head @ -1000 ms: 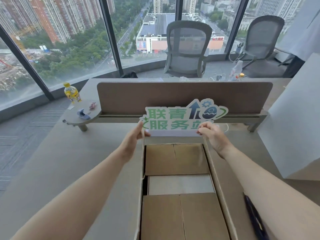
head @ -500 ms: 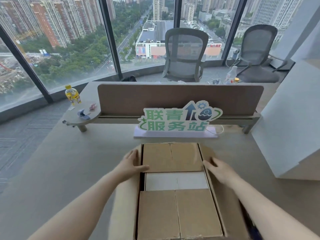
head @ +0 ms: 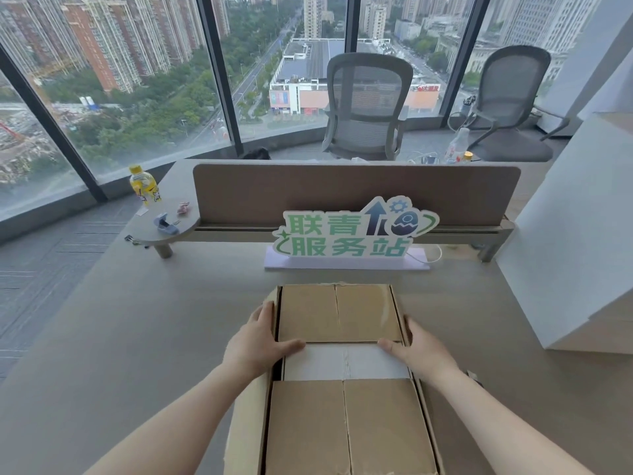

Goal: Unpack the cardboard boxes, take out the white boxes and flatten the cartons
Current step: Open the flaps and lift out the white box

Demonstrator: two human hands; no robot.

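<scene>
An open brown cardboard carton [head: 373, 426] lies on the desk in front of me, its outer flaps spread to both sides. Two inner flaps cover most of the opening, and a strip of a white box [head: 346, 363] shows in the gap between them. My left hand [head: 255, 344] rests on the carton's left edge, fingers straight along the outside and the thumb reaching in over the white strip. My right hand [head: 419, 346] mirrors it on the right edge, thumb pointing inward at the gap. Neither hand grips anything that I can see.
A green-and-white cut-out sign [head: 352, 234] stands on a pale base just beyond the carton, before a brown desk divider [head: 342, 190]. A yellow bottle [head: 144, 185] and a small stapler [head: 165, 224] sit at the left. A tall white panel [head: 575, 234] stands at the right; office chairs behind.
A second ago both hands held the sign up; they set it down by the divider and have since come back onto the carton's two sides, thumbs now in the gap.
</scene>
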